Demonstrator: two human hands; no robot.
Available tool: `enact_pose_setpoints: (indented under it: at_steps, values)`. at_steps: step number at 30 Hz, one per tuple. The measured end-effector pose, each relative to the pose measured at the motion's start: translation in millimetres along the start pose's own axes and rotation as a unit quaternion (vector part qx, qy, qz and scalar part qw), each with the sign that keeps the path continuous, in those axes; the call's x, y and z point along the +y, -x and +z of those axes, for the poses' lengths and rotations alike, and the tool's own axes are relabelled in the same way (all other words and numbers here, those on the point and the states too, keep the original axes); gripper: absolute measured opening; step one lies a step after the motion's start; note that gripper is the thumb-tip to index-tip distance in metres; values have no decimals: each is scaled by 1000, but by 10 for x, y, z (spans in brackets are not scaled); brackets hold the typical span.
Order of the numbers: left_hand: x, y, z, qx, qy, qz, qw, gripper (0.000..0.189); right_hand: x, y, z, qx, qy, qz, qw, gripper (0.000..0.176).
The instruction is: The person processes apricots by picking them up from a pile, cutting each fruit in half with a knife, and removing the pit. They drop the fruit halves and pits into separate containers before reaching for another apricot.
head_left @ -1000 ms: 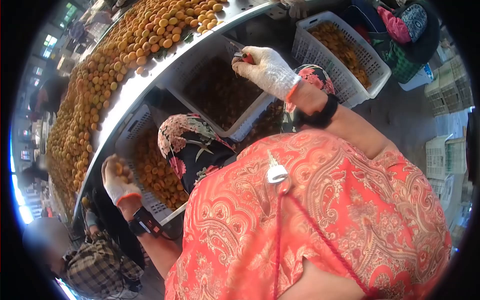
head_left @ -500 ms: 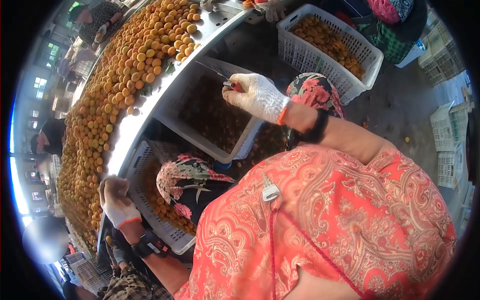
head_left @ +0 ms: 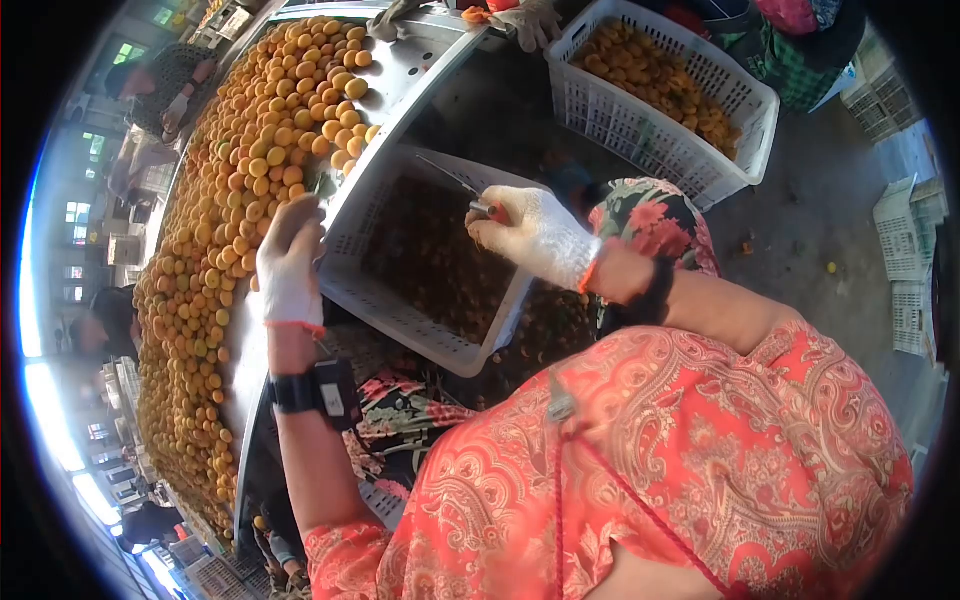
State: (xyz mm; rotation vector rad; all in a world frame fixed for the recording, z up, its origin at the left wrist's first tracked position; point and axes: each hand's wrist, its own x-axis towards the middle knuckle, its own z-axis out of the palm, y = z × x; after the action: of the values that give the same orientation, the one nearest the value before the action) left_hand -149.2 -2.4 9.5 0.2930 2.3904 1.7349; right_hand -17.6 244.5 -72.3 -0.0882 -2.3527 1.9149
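Observation:
My right hand (head_left: 535, 230), in a white glove with an orange cuff, is closed around the red handle (head_left: 497, 212) of a small knife. Its thin blade (head_left: 450, 175) points up and left above a white crate (head_left: 440, 355) holding a dark mass of fruit pieces. At the edge of the metal table (head_left: 400, 75), my left hand (head_left: 290, 262) reaches toward the heaped apricots (head_left: 290, 95). Its stained glove fingers are stretched out beside the fruit, and I see nothing held in them.
Another white crate (head_left: 660, 140), full of halved orange fruit, stands on the floor at the upper right. A gloved hand of a co-worker (head_left: 530, 22) is near the table's far end. Stacked crates (head_left: 905, 260) line the right side.
My left hand has moved up along the table edge to the nearer apricots. My right hand, with the knife, has shifted slightly right and down in view. The camera view has turned a little.

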Motion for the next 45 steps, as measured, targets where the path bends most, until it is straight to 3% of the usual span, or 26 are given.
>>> enact_pose_setpoints:
  at_steps: [3,5,12,15,16,17,20,22,23,25,26,27,29,33,35,36,39,45]
  values:
    - [-225,-509,201,-53,-66,-19,996,28,42,-63,-13,-23,-2,35,999,20]
    - [-408,-843,283,-103,-208,50,971,31,100,-100,16,9,-26,15,1000,24]
    - [-777,-1444,225,-98,-373,23,923,46,190,-178,42,-21,-77,63,995,23]
    - [-806,-1472,23,-62,-314,20,947,43,179,-190,32,-26,-76,74,994,22]
    - [-849,-1412,-13,-20,-174,-34,984,41,180,-192,29,-25,-70,77,994,22]
    - [-713,-1316,-43,-19,-150,-87,985,38,171,-193,19,-24,-70,78,994,22]
    - [-736,-1154,-202,-11,-98,-103,990,39,143,-192,40,-63,-67,101,991,13]
    - [-656,-1025,-274,-98,-288,-73,950,40,190,-186,120,-33,-87,67,993,21]
    - [-678,-1026,-317,-95,-288,-73,950,40,168,-189,130,-35,-87,65,993,21]
    - [-852,-1085,-464,-111,-324,34,939,45,119,-188,156,-47,-79,78,993,22]
    - [-860,-1094,-469,-93,-416,103,899,40,116,-186,171,-46,-80,76,993,22]
    - [-857,-1077,-497,-92,-417,105,898,40,128,-189,186,-46,-77,76,993,22]
    - [-777,-1005,-469,-14,-227,-70,971,34,148,-208,161,-44,-77,77,993,23]
    - [-808,-1070,-575,9,-204,-95,974,31,89,-209,138,-59,-61,91,992,20]
    - [-829,-1078,-532,-38,-257,-96,961,30,17,-226,131,-82,-63,121,987,16]
    - [-962,-1133,-532,-38,-295,-13,955,29,14,-226,141,-85,-64,122,987,15]
    - [-1012,-1297,-473,-34,-404,-76,911,28,-25,-222,127,-86,-65,129,986,15]
    - [-932,-1370,-355,-39,-431,-50,900,25,59,-219,195,-53,-84,97,990,20]
